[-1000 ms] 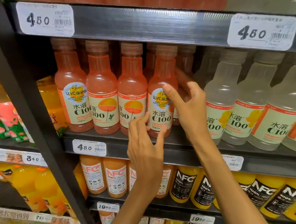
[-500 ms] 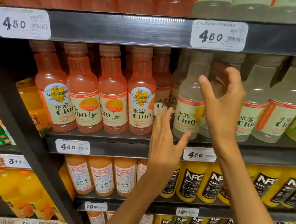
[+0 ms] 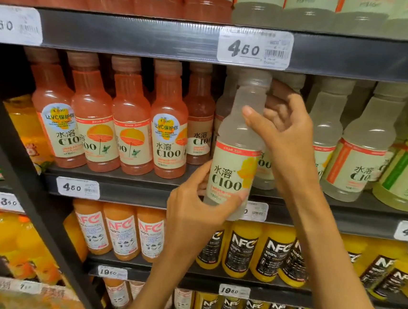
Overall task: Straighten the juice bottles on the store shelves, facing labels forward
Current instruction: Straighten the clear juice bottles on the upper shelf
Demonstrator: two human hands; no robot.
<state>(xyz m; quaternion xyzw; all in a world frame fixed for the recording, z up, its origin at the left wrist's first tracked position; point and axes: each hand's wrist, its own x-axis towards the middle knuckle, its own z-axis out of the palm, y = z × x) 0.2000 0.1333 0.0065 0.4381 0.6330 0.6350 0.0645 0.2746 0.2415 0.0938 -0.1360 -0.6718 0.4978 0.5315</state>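
Note:
A pale, cloudy C100 juice bottle (image 3: 234,162) is held out in front of the middle shelf (image 3: 124,191), tilted a little, its label facing me. My left hand (image 3: 192,213) grips its base from below. My right hand (image 3: 282,132) wraps the shoulder and neck from the right. To its left, several pink C100 bottles (image 3: 128,127) stand in a front row, labels turned by differing amounts. More pale bottles (image 3: 362,154) stand to the right.
Price tags reading 4.50 (image 3: 254,48) hang on the shelf edges. Orange and yellow NFC juice bottles (image 3: 243,248) fill the shelf below. The top shelf holds pink and pale bottles. A dark upright post (image 3: 21,181) divides off the left bay.
Both hands left the pink bottle and moved right. They reached the pale bottle, took hold of it and pulled it forward off the shelf.

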